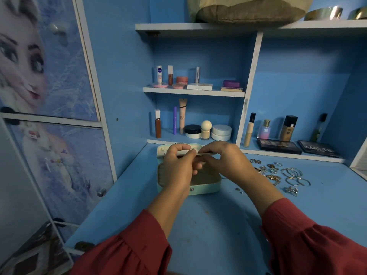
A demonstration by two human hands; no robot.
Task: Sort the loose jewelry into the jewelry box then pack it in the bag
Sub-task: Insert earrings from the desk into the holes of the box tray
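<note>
Jewelry box open, both hands above it pinching a thin piece.

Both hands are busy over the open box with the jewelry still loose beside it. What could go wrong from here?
The thin piece pinched between the left hand and right hand may slip and fall outside the jewelry box. The right forearm lies close to the loose jewelry, so a sweep might scatter it. Tiny bits near the box are easily missed.

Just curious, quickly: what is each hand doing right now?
Left hand: fingers pinch a thin metal piece.
Right hand: fingers pinch the same piece.
</note>
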